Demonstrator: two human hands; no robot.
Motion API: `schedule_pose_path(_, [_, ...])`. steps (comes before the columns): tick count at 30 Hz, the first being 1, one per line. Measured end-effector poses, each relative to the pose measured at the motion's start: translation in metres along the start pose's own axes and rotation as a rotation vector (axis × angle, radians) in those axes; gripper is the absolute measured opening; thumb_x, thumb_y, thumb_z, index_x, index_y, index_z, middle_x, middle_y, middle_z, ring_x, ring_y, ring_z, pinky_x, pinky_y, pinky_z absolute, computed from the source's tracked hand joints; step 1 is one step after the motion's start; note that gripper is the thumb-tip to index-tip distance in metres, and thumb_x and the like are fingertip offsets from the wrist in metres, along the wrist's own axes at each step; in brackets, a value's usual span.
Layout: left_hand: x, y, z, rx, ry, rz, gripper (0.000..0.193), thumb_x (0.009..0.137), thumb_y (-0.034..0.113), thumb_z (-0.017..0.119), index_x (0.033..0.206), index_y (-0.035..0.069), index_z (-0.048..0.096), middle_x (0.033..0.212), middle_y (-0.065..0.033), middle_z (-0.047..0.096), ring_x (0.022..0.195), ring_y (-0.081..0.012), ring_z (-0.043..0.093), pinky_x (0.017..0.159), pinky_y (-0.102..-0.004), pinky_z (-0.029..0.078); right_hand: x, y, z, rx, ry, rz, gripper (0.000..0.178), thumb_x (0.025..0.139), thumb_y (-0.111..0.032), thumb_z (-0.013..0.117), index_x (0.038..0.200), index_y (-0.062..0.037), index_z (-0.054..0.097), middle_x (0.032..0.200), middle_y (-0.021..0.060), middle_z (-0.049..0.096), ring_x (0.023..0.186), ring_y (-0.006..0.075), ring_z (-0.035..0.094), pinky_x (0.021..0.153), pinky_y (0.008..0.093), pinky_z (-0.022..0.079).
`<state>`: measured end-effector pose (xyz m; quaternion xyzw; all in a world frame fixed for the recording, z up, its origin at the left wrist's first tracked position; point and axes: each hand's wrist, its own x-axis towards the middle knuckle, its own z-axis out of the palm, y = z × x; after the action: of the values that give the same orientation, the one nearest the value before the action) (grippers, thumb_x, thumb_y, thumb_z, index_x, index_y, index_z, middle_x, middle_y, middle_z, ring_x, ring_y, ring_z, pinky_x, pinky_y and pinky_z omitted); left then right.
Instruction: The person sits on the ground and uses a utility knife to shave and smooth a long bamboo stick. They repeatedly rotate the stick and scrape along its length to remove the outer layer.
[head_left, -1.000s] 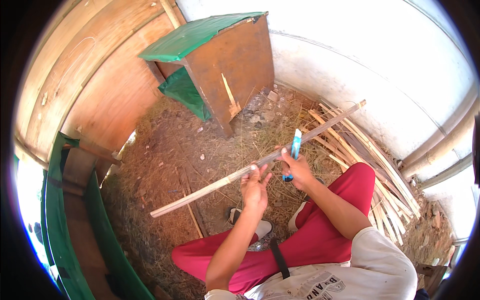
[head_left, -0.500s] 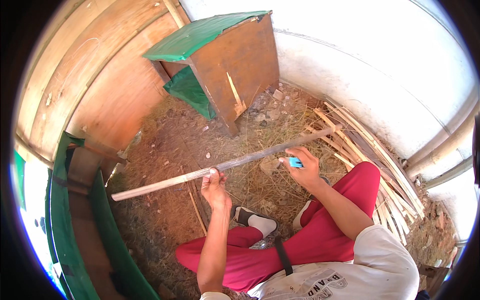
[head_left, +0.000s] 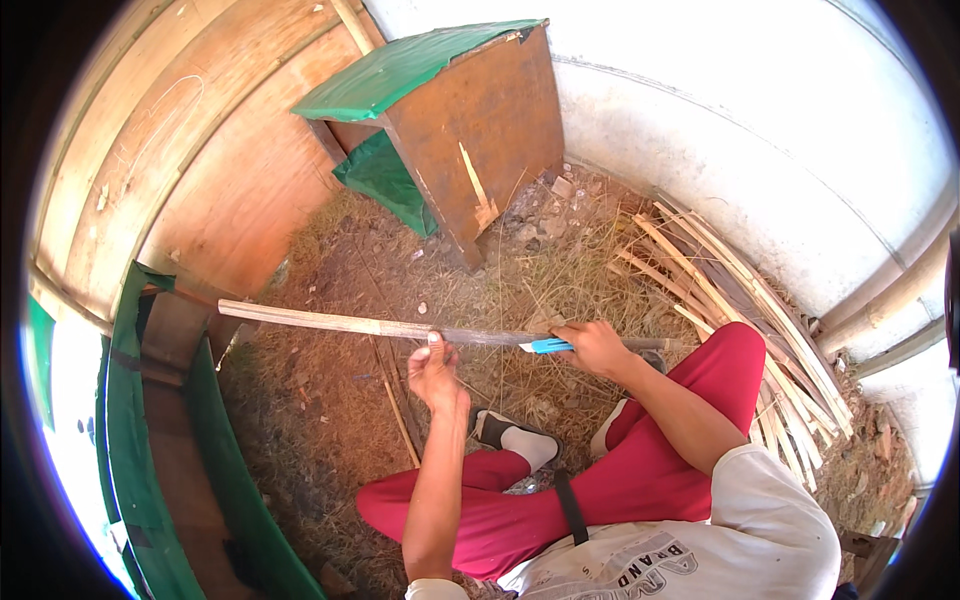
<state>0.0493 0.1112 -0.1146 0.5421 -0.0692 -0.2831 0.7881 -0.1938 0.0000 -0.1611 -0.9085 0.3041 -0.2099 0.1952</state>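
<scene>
A long thin strip of wood or bamboo [head_left: 330, 322] lies nearly level across in front of me. Its left part is pale, while the right part looks grey and weathered. Near its middle, my left hand [head_left: 436, 372] pinches it between thumb and fingers. My right hand [head_left: 597, 350] is closed around a blue-handled cutter knife [head_left: 550, 346], whose light tip points left along the grey part. The knife lies on or right against the strip; which of these, I cannot tell. Behind my right hand the strip's right end runs toward my knee.
At the right, a pile of split strips [head_left: 720, 280] lies by a white wall [head_left: 720, 130]. A brown wooden cabinet with a green cover [head_left: 420, 70] stands at the back. Green-lined boards [head_left: 215, 440] curve along the left. One thin stick [head_left: 397, 405] lies on the dirt floor.
The strip's left end has swung up and its right end down, so it is now nearly level. My right hand has turned and brought the blue knife down to the strip.
</scene>
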Motion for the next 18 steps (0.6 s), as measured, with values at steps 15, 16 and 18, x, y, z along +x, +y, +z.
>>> schedule_pose_path(15, [-0.065,-0.025,0.036,0.36,-0.489,0.247,0.041,0.103,0.015,0.056,0.138,0.0,0.04,0.131,-0.0163,0.058,0.121,-0.0203,0.056,0.103,-0.0328,0.046,-0.002,-0.014,0.01,0.091,0.459,0.017,0.021,0.071,-0.009,0.079,0.09,-0.0062,0.071,0.08,0.0088,0.07,0.065,0.0287,0.068,0.053,0.0392,0.053])
schedule_pose_path(16, [-0.062,-0.025,0.039,0.364,-0.471,0.259,0.039,0.104,0.014,0.054,0.137,-0.001,0.039,0.128,-0.0165,0.06,0.117,-0.0201,0.058,0.101,-0.0329,0.046,-0.002,-0.015,0.011,0.124,0.47,-0.007,0.022,0.071,-0.007,0.079,0.092,-0.0061,0.071,0.081,0.0091,0.071,0.066,0.0286,0.069,0.054,0.0388,0.054])
schedule_pose_path(18, [-0.056,-0.021,0.046,0.375,-0.438,0.286,0.035,0.105,0.012,0.051,0.135,-0.002,0.039,0.121,-0.0171,0.062,0.111,-0.0199,0.061,0.099,-0.0331,0.047,0.0,-0.019,0.009,0.193,0.493,-0.057,0.026,0.07,-0.005,0.078,0.095,-0.0061,0.072,0.085,0.0096,0.072,0.068,0.0286,0.07,0.056,0.0381,0.055])
